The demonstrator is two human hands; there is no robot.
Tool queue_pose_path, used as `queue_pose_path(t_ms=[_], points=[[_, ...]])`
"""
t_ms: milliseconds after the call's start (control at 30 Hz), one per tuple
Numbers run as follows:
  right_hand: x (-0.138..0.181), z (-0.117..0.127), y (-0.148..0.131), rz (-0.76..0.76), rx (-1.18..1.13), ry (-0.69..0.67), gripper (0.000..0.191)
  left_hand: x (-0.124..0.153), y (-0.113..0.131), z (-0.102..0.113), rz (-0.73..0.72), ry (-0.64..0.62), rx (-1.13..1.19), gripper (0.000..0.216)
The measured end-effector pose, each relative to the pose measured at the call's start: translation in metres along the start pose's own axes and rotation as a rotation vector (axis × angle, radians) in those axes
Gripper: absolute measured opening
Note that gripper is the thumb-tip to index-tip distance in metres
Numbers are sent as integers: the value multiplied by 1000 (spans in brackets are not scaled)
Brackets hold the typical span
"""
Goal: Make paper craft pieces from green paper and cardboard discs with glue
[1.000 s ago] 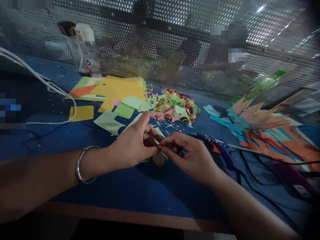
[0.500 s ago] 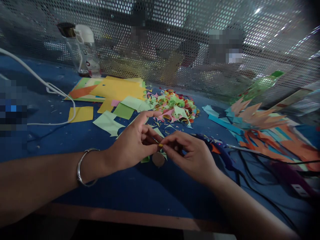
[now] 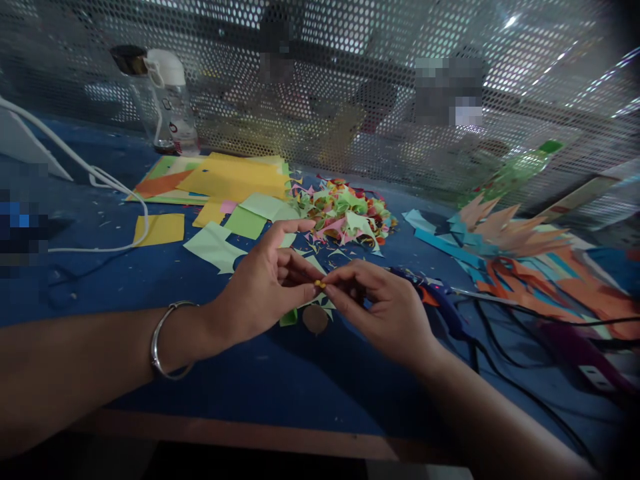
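Note:
Between the fingertips of both hands is a small yellow paper piece (image 3: 320,285), mostly covered by the fingers. My left hand (image 3: 273,280), with a silver bangle on its wrist, pinches it from the left, index finger stretched out above. My right hand (image 3: 383,310) pinches it from the right with thumb and forefinger. Just below the fingertips a round brown disc (image 3: 315,320) lies on the blue table (image 3: 225,393). A green paper bit (image 3: 289,318) is beside the disc, and pale green cut scraps lie partly hidden behind the hands.
Behind the hands is a heap of colourful paper scraps (image 3: 350,210). Yellow sheets (image 3: 235,175) lie left of it, near two bottles (image 3: 173,100). A blue glue gun (image 3: 445,307), black cables and orange paper (image 3: 525,287) are on the right. A perforated metal screen (image 3: 325,87) stands behind.
More of the yellow piece shows between the fingertips now. Both hands keep their pinch in nearly the same place, and the view has shifted slightly.

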State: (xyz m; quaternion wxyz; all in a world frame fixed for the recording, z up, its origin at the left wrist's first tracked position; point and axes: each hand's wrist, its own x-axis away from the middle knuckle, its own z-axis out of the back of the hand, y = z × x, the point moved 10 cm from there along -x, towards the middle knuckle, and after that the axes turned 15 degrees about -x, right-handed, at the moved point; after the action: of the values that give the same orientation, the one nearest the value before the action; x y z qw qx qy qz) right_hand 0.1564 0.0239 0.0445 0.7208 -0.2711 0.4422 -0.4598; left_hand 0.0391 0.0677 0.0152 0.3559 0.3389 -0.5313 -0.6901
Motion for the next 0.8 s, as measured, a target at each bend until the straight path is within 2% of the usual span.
queue_pose_path(t_ms=[267, 500, 800], points=[[-2, 0, -1, -1, 17, 14, 7, 0, -9, 1, 81, 22, 112, 70], [-2, 1, 0, 9, 41, 16, 7, 3, -18, 1, 225, 79, 238, 69], [-1, 0, 1, -11, 27, 14, 7, 4, -21, -3, 271, 66, 276, 65]])
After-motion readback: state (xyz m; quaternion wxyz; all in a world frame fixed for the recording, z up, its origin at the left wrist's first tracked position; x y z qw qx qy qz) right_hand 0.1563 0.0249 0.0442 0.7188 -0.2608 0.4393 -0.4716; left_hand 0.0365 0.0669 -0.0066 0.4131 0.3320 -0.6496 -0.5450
